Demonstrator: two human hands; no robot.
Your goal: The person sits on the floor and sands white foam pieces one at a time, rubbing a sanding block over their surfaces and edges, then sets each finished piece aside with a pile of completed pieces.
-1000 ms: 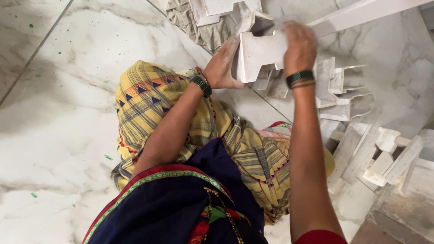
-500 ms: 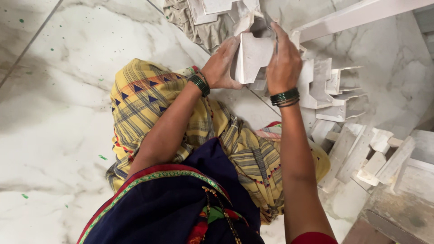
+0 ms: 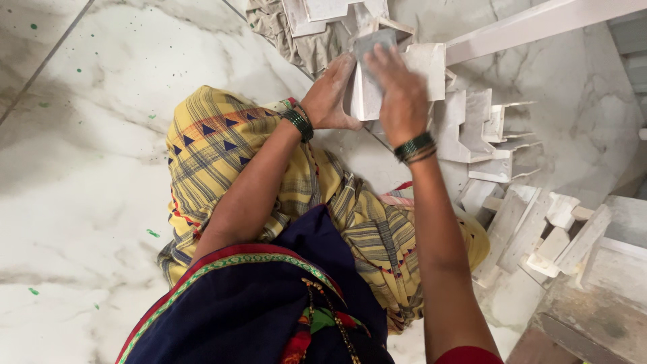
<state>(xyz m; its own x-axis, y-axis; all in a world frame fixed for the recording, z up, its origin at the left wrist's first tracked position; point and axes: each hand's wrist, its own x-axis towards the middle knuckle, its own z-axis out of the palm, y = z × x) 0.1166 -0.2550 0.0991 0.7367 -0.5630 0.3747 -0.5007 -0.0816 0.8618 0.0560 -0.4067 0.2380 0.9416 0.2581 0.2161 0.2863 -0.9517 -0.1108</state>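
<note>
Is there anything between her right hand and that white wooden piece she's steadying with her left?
Yes. A small grey sheet lies under the fingers of the right hand, pressed flat against the white wooden piece. The left hand touches the piece directly on its left side.

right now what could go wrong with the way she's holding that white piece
The left hand alone steadies the white wooden piece while the right hand presses a grey pad on it; it might slip. Loose cut pieces crowd beside it and could get knocked.
</note>
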